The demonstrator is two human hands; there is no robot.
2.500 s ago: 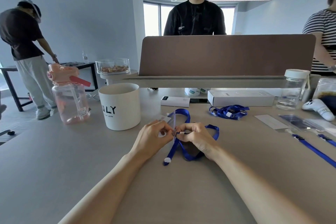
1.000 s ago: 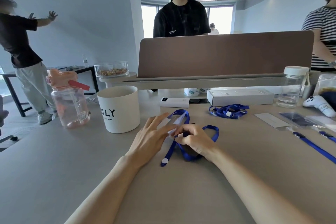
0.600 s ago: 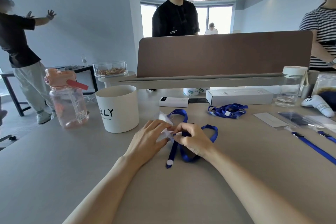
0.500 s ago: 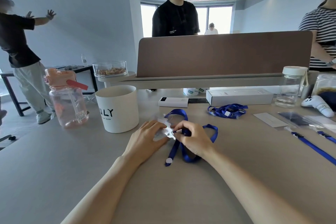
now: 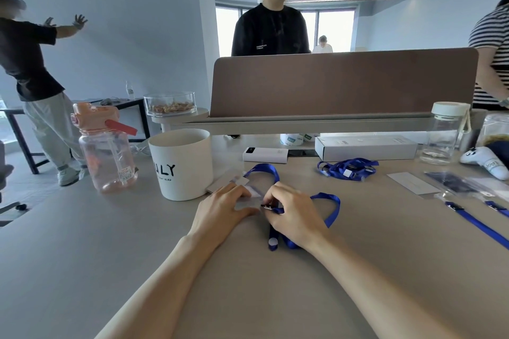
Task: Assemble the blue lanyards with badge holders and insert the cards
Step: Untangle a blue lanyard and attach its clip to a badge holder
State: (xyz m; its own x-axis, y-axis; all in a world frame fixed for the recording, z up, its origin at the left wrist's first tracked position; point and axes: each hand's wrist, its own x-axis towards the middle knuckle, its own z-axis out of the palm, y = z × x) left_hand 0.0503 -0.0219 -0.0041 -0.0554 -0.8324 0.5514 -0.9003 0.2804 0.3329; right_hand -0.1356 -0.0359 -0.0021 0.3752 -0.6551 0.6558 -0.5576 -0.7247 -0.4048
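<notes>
Centre frame: left hand (image 5: 220,208) pins the clear holder (image 5: 249,198) flat. Right hand (image 5: 293,212) pinches the lanyard (image 5: 332,209) clip (image 5: 266,207); best feed it squarely into the slot.

You get bright, even daylight from blown-out rear windows (image 5: 334,30); shadows on the table (image 5: 82,256) are soft, edges bend outward, and detail stays fairly sharp.

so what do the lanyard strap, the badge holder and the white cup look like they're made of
Lanyard strap: woven fabric, probably polyester; it loops limply and has a slight sheen.
Badge holder: soft clear plastic, likely vinyl; the table shows through it.
White cup: matte ceramic or plastic; smooth and opaque, I cannot tell which.
</notes>
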